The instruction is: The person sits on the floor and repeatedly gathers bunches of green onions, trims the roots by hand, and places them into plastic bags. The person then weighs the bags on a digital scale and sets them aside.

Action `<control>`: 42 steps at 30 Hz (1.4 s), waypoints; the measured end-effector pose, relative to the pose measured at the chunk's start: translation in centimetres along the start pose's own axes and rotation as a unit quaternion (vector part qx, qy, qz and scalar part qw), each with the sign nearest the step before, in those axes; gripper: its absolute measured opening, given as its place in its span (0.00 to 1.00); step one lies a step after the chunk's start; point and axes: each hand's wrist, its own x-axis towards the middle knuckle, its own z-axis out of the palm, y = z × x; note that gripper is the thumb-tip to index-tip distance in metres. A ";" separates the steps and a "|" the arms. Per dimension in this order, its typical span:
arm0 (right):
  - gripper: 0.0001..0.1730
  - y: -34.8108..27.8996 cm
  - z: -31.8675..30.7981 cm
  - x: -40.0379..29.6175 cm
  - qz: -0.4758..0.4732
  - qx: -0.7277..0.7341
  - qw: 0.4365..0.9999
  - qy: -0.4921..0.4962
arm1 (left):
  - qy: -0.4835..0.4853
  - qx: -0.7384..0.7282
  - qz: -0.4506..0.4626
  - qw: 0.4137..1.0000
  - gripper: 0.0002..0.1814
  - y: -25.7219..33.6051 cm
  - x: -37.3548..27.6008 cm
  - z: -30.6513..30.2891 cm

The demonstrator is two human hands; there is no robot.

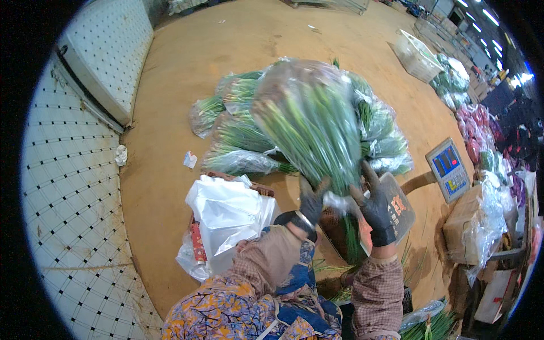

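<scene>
A large clear plastic bag of long green stalks, perhaps scallions (312, 123), stands before me, slightly blurred, its pale ends pointing away and its green tips hanging out of the gathered neck. My left hand (312, 202), in a dark glove, touches the near left side of the bundle by the neck. On the other side, my right hand (374, 206), also gloved, has its fingers spread beside the neck; whether it grips the plastic cannot be told. Behind lies a heap of similar bagged bundles (242, 131). A stack of clear plastic bags (233, 216) lies left of my hands.
A digital scale display (449, 170) stands to the right, near the scale's platform (401, 208). Further right are a cardboard box (463, 225) and bagged produce (474, 127). A white crate (418, 55) sits at the back right. A tiled wall (76, 191) runs along the left.
</scene>
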 end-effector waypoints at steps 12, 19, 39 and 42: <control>0.18 19.3 -3.3 -17.0 0.224 0.142 0.958 0.105 | -0.186 0.792 -0.106 0.571 0.37 -4.1 -6.4 -32.0; 0.13 16.2 -4.9 -23.7 0.170 -0.045 0.978 0.111 | -0.273 0.823 -0.253 0.430 0.45 -5.6 -10.4 -34.5; 0.18 14.2 -5.4 -28.2 0.263 0.062 0.957 0.105 | -0.213 0.764 -0.147 0.591 0.14 -5.3 -8.4 -40.5; 0.18 12.2 -4.6 -26.6 0.274 0.078 0.952 0.110 | -0.315 0.832 -0.103 0.444 0.35 -0.5 -6.8 -37.2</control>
